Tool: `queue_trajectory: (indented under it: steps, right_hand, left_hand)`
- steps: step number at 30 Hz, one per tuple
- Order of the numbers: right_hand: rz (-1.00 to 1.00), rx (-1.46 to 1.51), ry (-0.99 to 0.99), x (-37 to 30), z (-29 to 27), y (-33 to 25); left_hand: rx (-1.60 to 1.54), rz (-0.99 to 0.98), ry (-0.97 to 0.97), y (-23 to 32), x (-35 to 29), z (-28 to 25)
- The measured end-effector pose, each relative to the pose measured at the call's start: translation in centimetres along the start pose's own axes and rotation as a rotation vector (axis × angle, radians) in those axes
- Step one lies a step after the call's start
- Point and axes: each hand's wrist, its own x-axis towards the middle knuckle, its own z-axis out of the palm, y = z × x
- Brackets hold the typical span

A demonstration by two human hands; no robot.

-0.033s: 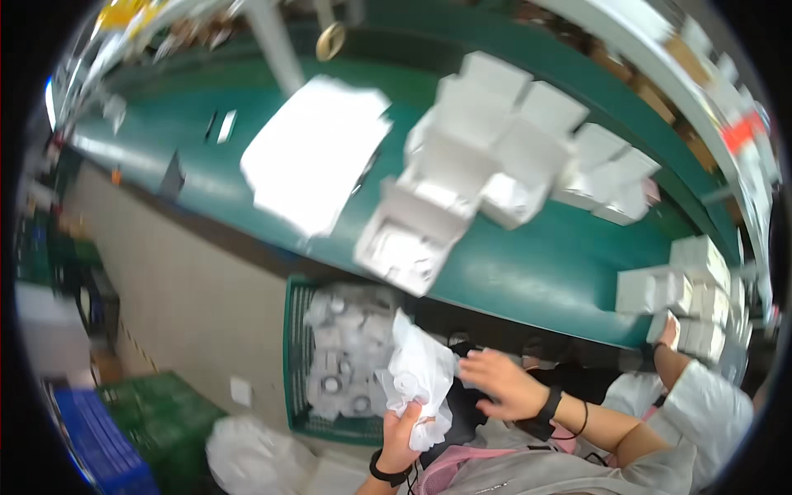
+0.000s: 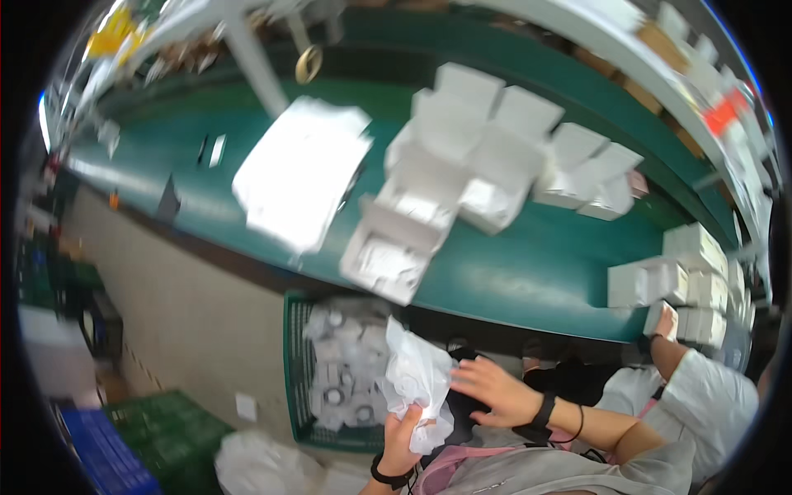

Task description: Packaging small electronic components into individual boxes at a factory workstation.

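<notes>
My left hand [image 2: 403,437] is closed around the lower end of an item wrapped in thin white sheeting [image 2: 418,375]. A round form shows through the wrapping, but its kind is hidden. My right hand [image 2: 497,391] is open, fingers stretched, with the fingertips at the right edge of the wrapping; whether they touch it I cannot tell. Just left of the wrapped item, a green crate [image 2: 293,363] holds several similar white-wrapped items [image 2: 340,371], some with dark rings showing.
Open white boxes [image 2: 388,262] stand on the green table [image 2: 495,272], beside a stack of white sheets [image 2: 301,177]. Shut white boxes [image 2: 639,285] are piled at right, where another person's hand [image 2: 666,323] touches one. Blue [image 2: 103,454] and green [image 2: 169,429] crates sit lower left.
My right hand's fingertips are slightly lower and nearer the wrapped item. The table and boxes have shifted a little to the left in view. My left hand keeps its hold.
</notes>
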Motion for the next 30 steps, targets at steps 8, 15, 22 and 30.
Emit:
queue_trajectory:
  steps: [8, 15, 22, 30]
  right_hand:
    - [-0.049, 0.036, 0.570, -7.6, -4.4, 1.5]
    - [0.296, 0.255, 0.578, -16.6, -11.0, 2.6]
    - [0.259, 0.808, 0.429, -21.4, -15.2, 2.4]
    - [0.021, 1.524, 0.975, -12.4, -11.9, 4.8]
  left_hand:
    - [0.217, -0.342, -0.341, -2.4, -1.2, 13.0]
    - [0.667, -0.234, -0.484, -2.0, 2.7, 19.3]
    - [1.066, 0.018, -0.707, -3.5, 10.0, 21.7]
    - [0.692, -0.051, -0.750, -3.5, 13.6, 24.4]
